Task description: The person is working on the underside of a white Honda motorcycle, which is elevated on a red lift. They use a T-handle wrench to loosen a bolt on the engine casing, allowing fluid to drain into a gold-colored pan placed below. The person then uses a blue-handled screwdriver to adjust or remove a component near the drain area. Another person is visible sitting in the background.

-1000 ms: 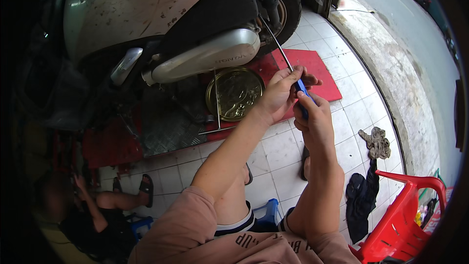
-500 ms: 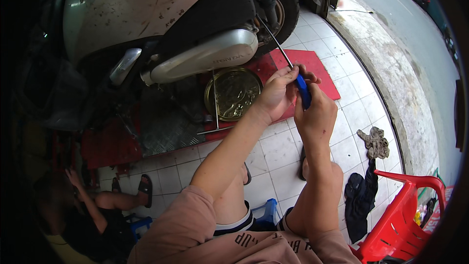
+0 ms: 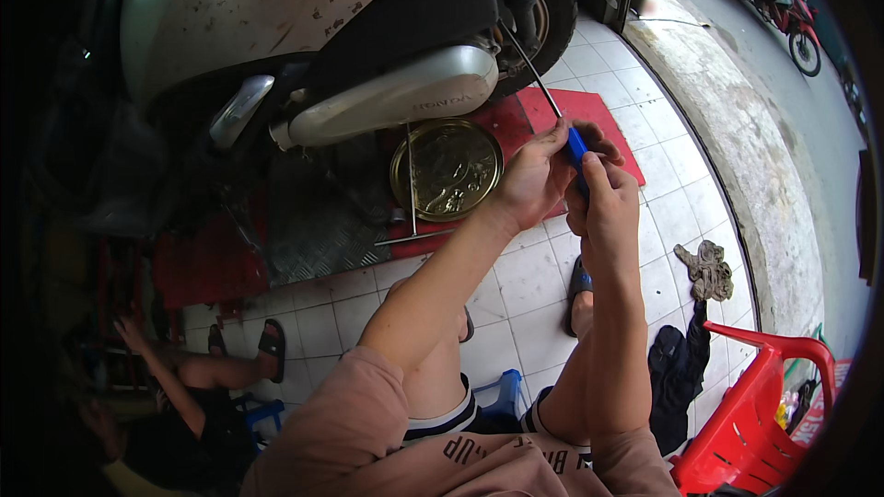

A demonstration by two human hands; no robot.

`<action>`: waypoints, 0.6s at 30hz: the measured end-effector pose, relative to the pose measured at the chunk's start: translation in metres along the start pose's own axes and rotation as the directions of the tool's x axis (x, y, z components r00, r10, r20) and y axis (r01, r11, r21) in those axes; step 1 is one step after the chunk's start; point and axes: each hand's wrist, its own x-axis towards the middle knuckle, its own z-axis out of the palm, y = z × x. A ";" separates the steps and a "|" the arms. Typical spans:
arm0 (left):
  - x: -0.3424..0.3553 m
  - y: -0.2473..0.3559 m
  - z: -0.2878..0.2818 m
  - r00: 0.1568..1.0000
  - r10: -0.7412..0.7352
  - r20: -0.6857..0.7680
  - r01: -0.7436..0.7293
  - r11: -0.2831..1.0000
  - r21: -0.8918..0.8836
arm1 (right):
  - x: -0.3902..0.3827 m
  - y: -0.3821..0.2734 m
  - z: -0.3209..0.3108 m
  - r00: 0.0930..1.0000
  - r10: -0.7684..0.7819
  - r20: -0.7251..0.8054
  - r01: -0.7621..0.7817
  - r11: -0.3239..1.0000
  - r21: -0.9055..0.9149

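Observation:
A long screwdriver (image 3: 576, 144) with a blue handle slants up and left, its thin shaft reaching the rear of a scooter (image 3: 396, 97), beside the shock absorber and rear wheel. Where its tip rests is hidden among the dark parts. My right hand (image 3: 610, 207) is closed round the lower end of the handle, thumb along it. My left hand (image 3: 539, 170) pinches the screwdriver at the top of the handle, where the shaft begins; its other fingers are loosely curled behind. Below the scooter's silver side cover lies a round gold-coloured tray (image 3: 493, 166).
A T-handle wrench (image 3: 412, 193) leans by the tray over a red platform (image 3: 599, 110). Crumpled rag (image 3: 707, 271), dark cloth (image 3: 672, 377) and a red plastic chair (image 3: 746, 414) are at right. Another person (image 3: 175, 405) sits at lower left. A red motorbike (image 3: 796, 23) is on the street.
The right hand has turned slightly round the handle, its thumb now higher up. The screwdriver stays against the scooter. A loaded motorbike has come into view on the street.

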 end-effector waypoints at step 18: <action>0.006 0.001 -0.009 1.000 0.002 0.016 -0.002 1.000 -0.005 | -0.001 -0.026 0.019 0.972 -0.205 0.112 0.208 0.543 -0.813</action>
